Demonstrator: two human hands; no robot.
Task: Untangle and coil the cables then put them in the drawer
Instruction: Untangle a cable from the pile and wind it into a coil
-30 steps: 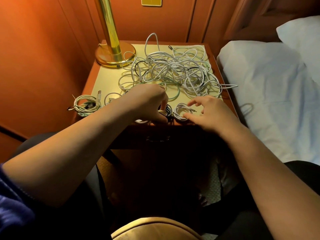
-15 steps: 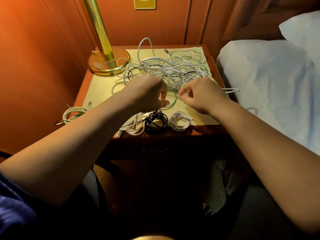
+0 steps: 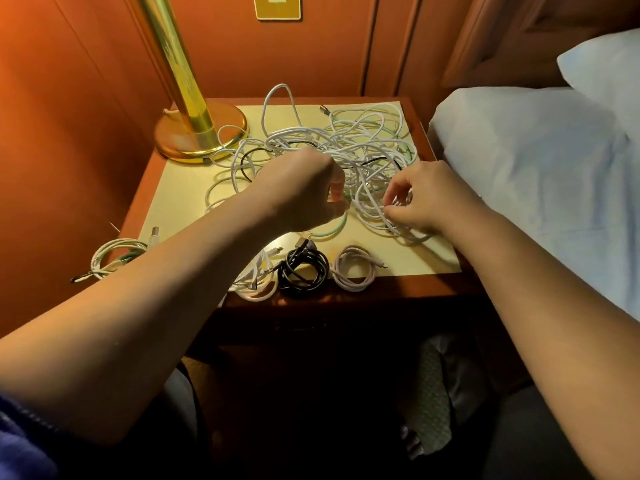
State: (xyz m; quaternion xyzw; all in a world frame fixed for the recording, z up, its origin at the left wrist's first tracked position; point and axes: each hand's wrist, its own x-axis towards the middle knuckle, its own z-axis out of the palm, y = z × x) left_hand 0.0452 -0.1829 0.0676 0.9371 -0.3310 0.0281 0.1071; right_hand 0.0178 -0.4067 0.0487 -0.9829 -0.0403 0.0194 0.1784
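A tangle of white, black and pale green cables covers the back of the nightstand top. My left hand is at the tangle's front edge with its fingers curled, over a pale green cable. My right hand pinches white cable strands at the tangle's right front. Along the front edge lie coiled cables: a white coil, a black coil and a pale pink coil. Another white and green coil sits at the left edge. The drawer front is dark below the top.
A brass lamp base with its pole stands at the back left of the nightstand. A bed with a white sheet and pillow lies close on the right. Wood panel walls enclose the left and back.
Both hands left the coils at the front edge and moved back into the tangle. The black coil, hidden under my left hand before, now lies uncovered.
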